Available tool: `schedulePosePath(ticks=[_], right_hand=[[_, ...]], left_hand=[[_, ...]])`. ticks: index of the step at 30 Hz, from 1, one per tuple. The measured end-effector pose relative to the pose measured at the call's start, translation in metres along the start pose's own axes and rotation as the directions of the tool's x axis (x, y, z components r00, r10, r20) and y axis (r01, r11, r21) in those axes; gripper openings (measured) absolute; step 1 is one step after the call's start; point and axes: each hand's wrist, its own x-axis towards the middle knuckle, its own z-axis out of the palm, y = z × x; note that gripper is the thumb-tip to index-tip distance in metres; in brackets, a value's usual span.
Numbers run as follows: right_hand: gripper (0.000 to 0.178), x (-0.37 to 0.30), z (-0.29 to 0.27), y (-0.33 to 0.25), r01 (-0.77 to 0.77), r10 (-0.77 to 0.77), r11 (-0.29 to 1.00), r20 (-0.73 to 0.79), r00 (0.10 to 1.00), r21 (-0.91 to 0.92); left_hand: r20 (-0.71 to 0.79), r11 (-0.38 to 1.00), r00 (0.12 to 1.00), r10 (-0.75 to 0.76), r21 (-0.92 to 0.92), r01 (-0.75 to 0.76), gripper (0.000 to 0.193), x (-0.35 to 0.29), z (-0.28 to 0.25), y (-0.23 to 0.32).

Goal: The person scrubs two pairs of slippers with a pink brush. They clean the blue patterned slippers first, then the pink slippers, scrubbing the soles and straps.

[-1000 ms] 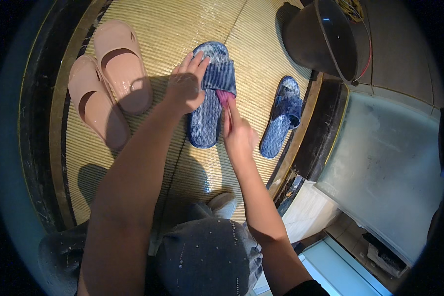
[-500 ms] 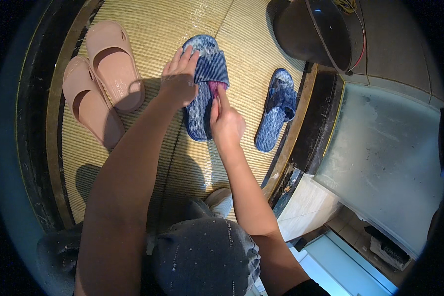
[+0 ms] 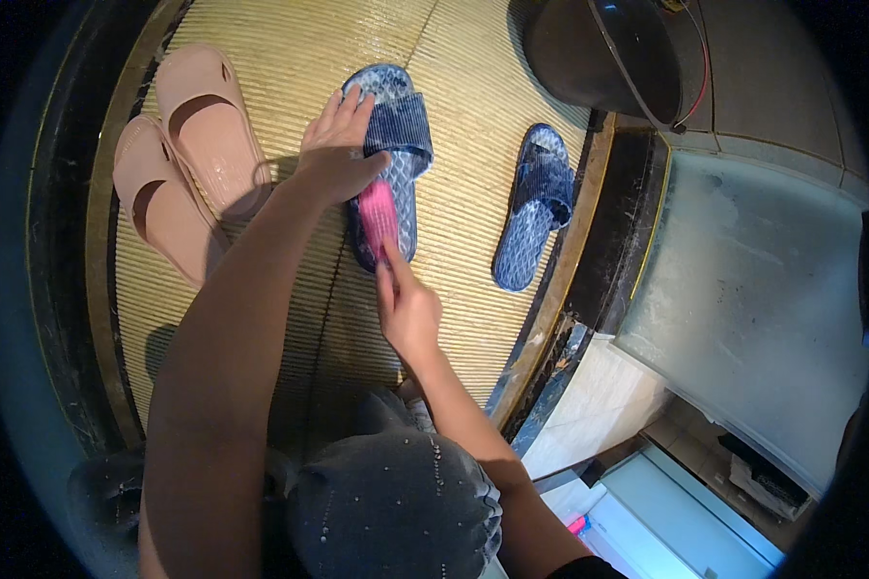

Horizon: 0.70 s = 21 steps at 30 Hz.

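Slipper (image 3: 388,159), blue with a wet woven sole and ribbed dark strap, lies at the mat's (image 3: 290,39) centre, toe at twelve o'clock. Left hand (image 3: 336,150) presses flat on its edge, fingers spread. Right hand (image 3: 407,307) fingers grip a pink brush (image 3: 378,214) on the heel. Its mate (image 3: 536,205) lies at three o'clock, pink slippers (image 3: 188,159) at nine.

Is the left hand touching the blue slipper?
Touching. The head view shows the left hand pressed flat on the blue slipper, fingers over its strap edge, while the right hand holds a pink brush on the sole.
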Motion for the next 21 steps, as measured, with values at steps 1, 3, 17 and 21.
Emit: schedulePosePath(ticks=[1,3,17,21], right_hand=[[0.04,0.015,0.005,-0.005,0.015,-0.015,1.0,-0.004,1.0,0.009],[0.04,0.042,0.017,-0.015,0.021,-0.018,0.997,-0.033,0.999,0.068],[0.042,-0.056,-0.017,0.008,-0.027,0.026,1.0,0.131,0.991,0.006],[0.044,-0.013,-0.001,0.003,0.2,-0.198,0.976,0.033,0.98,-0.091]], left_hand=[[0.003,1.0,1.0,-0.003,-0.009,0.003,0.084,0.0,-0.002,0.002],[0.009,0.999,1.0,-0.009,-0.033,0.009,0.085,0.001,-0.005,0.004],[-0.045,0.998,0.999,-0.007,0.058,0.01,0.087,0.003,0.011,0.0],[-0.013,0.999,1.0,0.011,0.051,-0.01,0.087,0.006,0.007,0.002]])
